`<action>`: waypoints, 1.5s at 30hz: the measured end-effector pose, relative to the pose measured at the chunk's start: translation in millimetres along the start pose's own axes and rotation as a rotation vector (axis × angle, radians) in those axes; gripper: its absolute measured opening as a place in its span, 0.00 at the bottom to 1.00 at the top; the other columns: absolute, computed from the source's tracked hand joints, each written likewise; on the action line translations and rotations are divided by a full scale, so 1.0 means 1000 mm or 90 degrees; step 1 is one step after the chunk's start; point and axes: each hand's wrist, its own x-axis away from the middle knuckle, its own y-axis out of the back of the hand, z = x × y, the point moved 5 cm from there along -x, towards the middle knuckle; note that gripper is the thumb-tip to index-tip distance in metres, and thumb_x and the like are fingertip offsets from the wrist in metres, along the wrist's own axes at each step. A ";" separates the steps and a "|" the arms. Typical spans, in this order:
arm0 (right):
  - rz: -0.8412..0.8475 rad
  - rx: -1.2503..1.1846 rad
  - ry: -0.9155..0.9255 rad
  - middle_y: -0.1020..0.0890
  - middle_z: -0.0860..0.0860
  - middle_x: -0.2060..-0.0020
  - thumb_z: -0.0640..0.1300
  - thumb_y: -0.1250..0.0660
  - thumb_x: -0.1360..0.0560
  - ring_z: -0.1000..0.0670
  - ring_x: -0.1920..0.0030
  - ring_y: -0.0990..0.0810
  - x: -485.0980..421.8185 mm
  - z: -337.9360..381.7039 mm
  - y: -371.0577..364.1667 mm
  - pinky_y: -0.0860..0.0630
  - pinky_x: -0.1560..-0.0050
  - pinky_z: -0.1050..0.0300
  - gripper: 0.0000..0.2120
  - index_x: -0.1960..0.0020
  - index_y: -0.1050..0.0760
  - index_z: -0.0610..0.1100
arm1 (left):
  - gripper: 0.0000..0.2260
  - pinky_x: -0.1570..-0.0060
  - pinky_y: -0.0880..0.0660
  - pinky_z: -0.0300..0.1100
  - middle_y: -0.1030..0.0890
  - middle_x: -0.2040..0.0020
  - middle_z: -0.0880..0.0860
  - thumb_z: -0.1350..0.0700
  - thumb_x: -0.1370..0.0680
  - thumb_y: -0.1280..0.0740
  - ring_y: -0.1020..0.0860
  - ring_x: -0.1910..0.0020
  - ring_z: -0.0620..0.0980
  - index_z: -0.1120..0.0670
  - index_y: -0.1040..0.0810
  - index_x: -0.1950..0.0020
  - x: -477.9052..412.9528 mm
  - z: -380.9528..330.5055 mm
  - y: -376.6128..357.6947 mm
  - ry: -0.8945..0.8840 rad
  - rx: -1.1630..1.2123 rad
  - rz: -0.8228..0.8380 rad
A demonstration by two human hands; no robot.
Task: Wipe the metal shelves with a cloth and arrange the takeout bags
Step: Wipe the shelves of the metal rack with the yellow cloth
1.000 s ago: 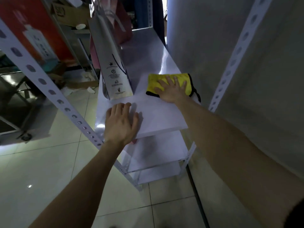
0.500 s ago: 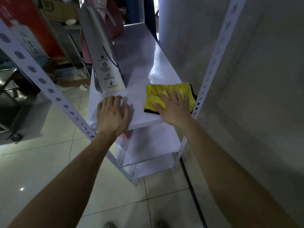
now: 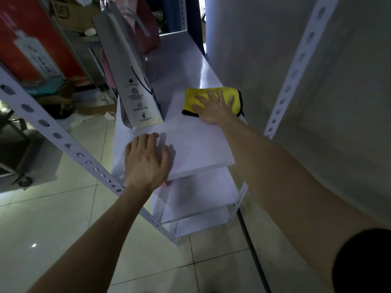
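under the right hand (image 3: 214,107) lies the cloth (image 3: 211,98), yellow with a dark edge, pressed flat to the shelf (image 3: 190,149) by an open palm with fingers spread. that spread likely serves to keep the whole cloth in contact with the metal as it is pushed. it sits toward the wall side of the shelf, with its far edge and right end showing past the fingers.

left of that hand and a little nearer the person, the left hand (image 3: 147,159) rests palm-down at the shelf's front corner, fingers loosely together, holding nothing — it looks like a brace to steady the body and the rack while the other arm wipes.

just beyond the left hand's fingertips a tall bag (image 3: 129,81) stands upright at the shelf's left edge, apart from both hands. more bags (image 3: 146,28) stand behind it — arranging them seems still to come.
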 end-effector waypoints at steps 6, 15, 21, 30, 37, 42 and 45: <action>-0.004 -0.003 0.004 0.49 0.53 0.15 0.73 0.52 0.21 0.43 0.15 0.55 -0.013 -0.007 0.006 0.62 0.22 0.28 0.34 0.17 0.44 0.63 | 0.22 0.37 0.30 0.57 0.22 0.40 0.57 0.40 0.15 0.44 0.25 0.40 0.59 0.54 0.27 0.31 0.001 -0.001 0.001 -0.011 -0.009 -0.006; -0.099 0.002 0.061 0.41 0.52 0.16 0.70 0.47 0.18 0.42 0.16 0.47 0.151 -0.022 -0.019 0.56 0.20 0.31 0.30 0.18 0.39 0.61 | 0.17 0.39 0.28 0.58 0.22 0.40 0.58 0.44 0.14 0.41 0.25 0.41 0.61 0.55 0.27 0.33 -0.001 -0.002 0.004 -0.033 0.000 -0.052; -0.104 0.011 0.069 0.42 0.52 0.16 0.71 0.53 0.19 0.42 0.16 0.49 0.188 -0.015 -0.029 0.57 0.20 0.30 0.31 0.19 0.41 0.64 | 0.11 0.45 0.23 0.54 0.20 0.42 0.59 0.57 0.16 0.33 0.22 0.45 0.60 0.59 0.21 0.35 0.036 -0.015 0.038 -0.113 0.118 -0.172; -0.034 0.041 0.181 0.47 0.47 0.16 0.67 0.54 0.17 0.35 0.17 0.53 0.176 0.115 -0.060 0.61 0.25 0.21 0.27 0.19 0.45 0.68 | 0.09 0.71 0.27 0.46 0.21 0.55 0.46 0.48 0.15 0.36 0.20 0.65 0.52 0.51 0.20 0.48 0.141 0.056 0.049 -0.071 0.018 -0.084; -0.024 0.044 0.307 0.42 0.46 0.17 0.63 0.50 0.16 0.36 0.17 0.50 0.192 0.187 -0.082 0.58 0.24 0.23 0.24 0.21 0.37 0.64 | 0.14 0.53 0.20 0.54 0.20 0.47 0.44 0.44 0.15 0.36 0.21 0.57 0.46 0.49 0.28 0.33 0.138 0.093 0.079 0.226 0.146 -0.156; -0.025 0.012 0.321 0.43 0.53 0.16 0.68 0.51 0.17 0.44 0.16 0.50 0.192 0.154 -0.069 0.57 0.19 0.33 0.28 0.19 0.40 0.65 | 0.28 0.45 0.20 0.50 0.22 0.32 0.46 0.38 0.14 0.37 0.21 0.40 0.44 0.47 0.38 0.18 0.082 0.073 0.117 0.198 0.259 -0.275; -0.045 -0.001 0.305 0.41 0.53 0.17 0.70 0.51 0.19 0.45 0.17 0.47 0.197 0.122 -0.061 0.55 0.19 0.34 0.30 0.19 0.38 0.63 | 0.30 0.44 0.19 0.53 0.23 0.29 0.47 0.38 0.15 0.35 0.20 0.38 0.46 0.46 0.41 0.17 0.052 0.061 0.132 0.182 0.281 -0.321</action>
